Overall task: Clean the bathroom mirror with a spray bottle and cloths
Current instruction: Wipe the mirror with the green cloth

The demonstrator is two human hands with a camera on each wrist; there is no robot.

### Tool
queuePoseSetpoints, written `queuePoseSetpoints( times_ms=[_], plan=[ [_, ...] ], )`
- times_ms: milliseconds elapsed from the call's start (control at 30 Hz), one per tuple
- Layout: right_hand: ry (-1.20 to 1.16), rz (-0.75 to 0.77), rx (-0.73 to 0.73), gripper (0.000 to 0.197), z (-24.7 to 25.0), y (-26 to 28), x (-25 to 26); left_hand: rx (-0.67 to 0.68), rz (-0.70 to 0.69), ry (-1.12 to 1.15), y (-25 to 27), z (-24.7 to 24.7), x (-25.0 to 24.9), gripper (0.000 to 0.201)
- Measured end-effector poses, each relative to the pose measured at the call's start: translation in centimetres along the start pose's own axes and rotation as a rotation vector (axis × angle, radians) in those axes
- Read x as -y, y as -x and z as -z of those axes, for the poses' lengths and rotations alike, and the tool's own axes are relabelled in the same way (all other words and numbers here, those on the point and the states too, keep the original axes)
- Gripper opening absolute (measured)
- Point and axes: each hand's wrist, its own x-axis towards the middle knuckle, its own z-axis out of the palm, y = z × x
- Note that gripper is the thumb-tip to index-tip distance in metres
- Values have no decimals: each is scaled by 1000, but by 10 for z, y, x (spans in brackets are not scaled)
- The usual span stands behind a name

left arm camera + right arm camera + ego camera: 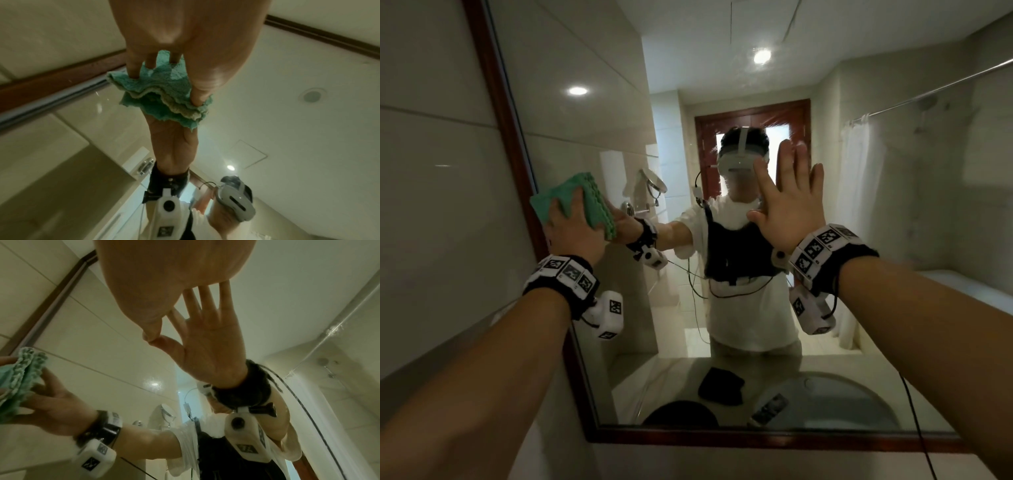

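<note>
A folded green cloth [558, 192] lies against the bathroom mirror [893, 240], close to its dark wooden frame [496, 102] on the left. My left hand [566, 214] grips the cloth and presses it to the glass. From the left wrist, my fingers [133, 69] and thumb dig into the cloth [164, 84], which meets its own reflection. My right hand [787, 202] rests flat on the glass at the mirror's middle, fingers straight and spread, holding nothing. The right wrist view shows this hand [164, 280] touching its reflection, with the cloth [22, 368] at the left edge. No spray bottle is in view.
In the mirror I see a person with a headset, a black cloth [720, 385] on the counter, a round sink basin [859, 401] and a white shower curtain [859, 205]. A thin black cable [914, 421] hangs at the lower right. A tiled wall lies left of the frame.
</note>
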Motion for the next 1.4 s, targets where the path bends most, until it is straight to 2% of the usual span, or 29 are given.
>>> queuePoseSetpoints(
  times_ms=[167,367,433,533,633,833,1000,1233,1400],
  plan=[
    [0,-7,-11,93,-1,0,1,13,-140,-16,21,-10,-43,75],
    [-5,2,-19,93,-1,1,0,56,-470,-93,59,-26,-124,70],
    [-9,7,-32,94,-2,1,-1,62,-529,-147,71,-30,-146,67],
    [-18,9,-42,94,-3,2,-3,55,-553,-176,75,-33,-158,66],
    [-12,6,-33,94,-2,2,-3,42,-556,-180,61,-29,-145,68],
    [-9,7,-17,92,0,1,-2,23,-277,-39,21,-7,-105,71],
    [-31,15,-13,94,2,1,-3,27,-245,-50,23,-8,-113,74],
    [-16,75,20,84,14,3,-16,35,-480,-40,57,-23,-182,71],
    [-277,123,-79,77,25,5,-42,57,-610,-82,87,-37,-240,66]
  ],
)
